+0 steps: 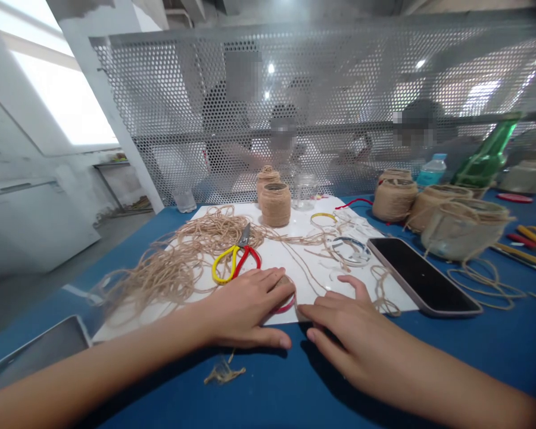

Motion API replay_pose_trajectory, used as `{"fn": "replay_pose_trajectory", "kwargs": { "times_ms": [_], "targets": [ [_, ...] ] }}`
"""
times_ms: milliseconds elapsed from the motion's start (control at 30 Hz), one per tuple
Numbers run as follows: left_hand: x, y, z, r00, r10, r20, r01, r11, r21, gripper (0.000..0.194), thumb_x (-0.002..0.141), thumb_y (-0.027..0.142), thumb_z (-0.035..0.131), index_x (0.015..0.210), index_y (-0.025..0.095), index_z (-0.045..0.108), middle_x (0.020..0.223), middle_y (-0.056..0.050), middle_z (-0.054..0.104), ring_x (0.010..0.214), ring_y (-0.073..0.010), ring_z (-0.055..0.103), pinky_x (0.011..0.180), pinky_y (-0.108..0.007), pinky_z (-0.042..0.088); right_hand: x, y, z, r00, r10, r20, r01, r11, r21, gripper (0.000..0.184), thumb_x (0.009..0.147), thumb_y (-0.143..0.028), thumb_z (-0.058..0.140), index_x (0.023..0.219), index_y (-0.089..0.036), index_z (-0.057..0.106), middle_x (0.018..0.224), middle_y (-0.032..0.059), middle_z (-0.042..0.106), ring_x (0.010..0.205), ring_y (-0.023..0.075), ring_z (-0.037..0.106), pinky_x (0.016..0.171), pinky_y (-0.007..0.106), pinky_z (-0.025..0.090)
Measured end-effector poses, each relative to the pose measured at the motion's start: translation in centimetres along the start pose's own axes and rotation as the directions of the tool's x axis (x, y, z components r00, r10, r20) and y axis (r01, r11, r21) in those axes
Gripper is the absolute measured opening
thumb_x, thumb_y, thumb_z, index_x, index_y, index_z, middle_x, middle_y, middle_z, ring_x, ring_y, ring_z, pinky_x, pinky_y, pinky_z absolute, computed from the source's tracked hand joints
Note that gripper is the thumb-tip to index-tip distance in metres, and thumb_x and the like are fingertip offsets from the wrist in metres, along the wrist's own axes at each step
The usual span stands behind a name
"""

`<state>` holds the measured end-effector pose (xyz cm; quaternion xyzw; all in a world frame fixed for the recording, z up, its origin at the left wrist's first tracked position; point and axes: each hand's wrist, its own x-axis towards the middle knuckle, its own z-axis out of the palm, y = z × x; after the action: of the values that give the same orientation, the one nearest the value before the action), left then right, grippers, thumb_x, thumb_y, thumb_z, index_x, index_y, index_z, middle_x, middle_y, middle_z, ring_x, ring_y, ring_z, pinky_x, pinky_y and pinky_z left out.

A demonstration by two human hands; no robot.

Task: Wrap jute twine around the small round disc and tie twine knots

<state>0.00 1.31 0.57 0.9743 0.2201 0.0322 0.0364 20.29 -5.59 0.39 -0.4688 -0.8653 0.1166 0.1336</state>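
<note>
My left hand (245,307) lies flat on the near edge of a white board (295,241), fingers stretched over a small twine-wrapped ring with a red rim (286,304). My right hand (346,328) rests beside it, fingers together and pointing at the ring, thumb raised. A loose heap of jute twine (183,256) spreads left of my hands. Scissors with one yellow and one red handle (236,259) lie just beyond my left hand.
Twine-wrapped jars (276,204) and a clear glass jar (304,192) stand at the board's far edge. A dark phone (422,274) lies right of the board, another device (36,351) near left. More wrapped jars (464,229), a green bottle (486,158) and pencils sit right. People sit behind a perforated screen (339,107).
</note>
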Motion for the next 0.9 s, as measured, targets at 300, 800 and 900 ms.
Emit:
{"fn": "replay_pose_trajectory", "kwargs": {
  "times_ms": [300,800,900],
  "targets": [
    [-0.1,-0.3,0.1,0.999,0.029,0.016,-0.029,1.000,0.004,0.065,0.075,0.067,0.038,0.117,0.017,0.043,0.118,-0.016,0.046,0.107,-0.0312,0.045,0.090,-0.041,0.036,0.0,-0.1,-0.1,0.997,-0.008,0.078,0.001,0.997,0.081,0.010,0.084,-0.024,0.043,0.084,-0.022,0.053,0.093,0.0010,0.060,0.094,0.0189,0.052,0.097,0.054,0.007],
    [-0.1,-0.9,-0.6,0.990,-0.140,-0.008,0.136,0.971,-0.196,0.058,0.075,0.029,0.052,0.129,0.020,0.032,0.128,-0.010,0.045,0.115,-0.0272,0.042,0.100,-0.046,0.026,0.3,0.8,-0.7,0.999,-0.025,0.044,0.026,1.000,-0.015,0.013,0.084,-0.027,0.045,0.088,-0.024,0.057,0.084,0.0004,0.058,0.090,0.0189,0.052,0.096,0.055,0.006],
    [-0.3,-1.1,-0.3,0.992,-0.127,-0.006,0.124,0.978,-0.171,0.063,0.074,0.027,0.051,0.132,0.019,0.026,0.132,-0.011,0.041,0.119,-0.0284,0.038,0.101,-0.048,0.023,0.1,0.9,-0.9,0.999,-0.031,0.035,0.032,0.999,-0.030,0.014,0.085,-0.026,0.045,0.089,-0.025,0.058,0.081,-0.0001,0.058,0.089,0.0187,0.052,0.096,0.055,0.006]
  ]
}}
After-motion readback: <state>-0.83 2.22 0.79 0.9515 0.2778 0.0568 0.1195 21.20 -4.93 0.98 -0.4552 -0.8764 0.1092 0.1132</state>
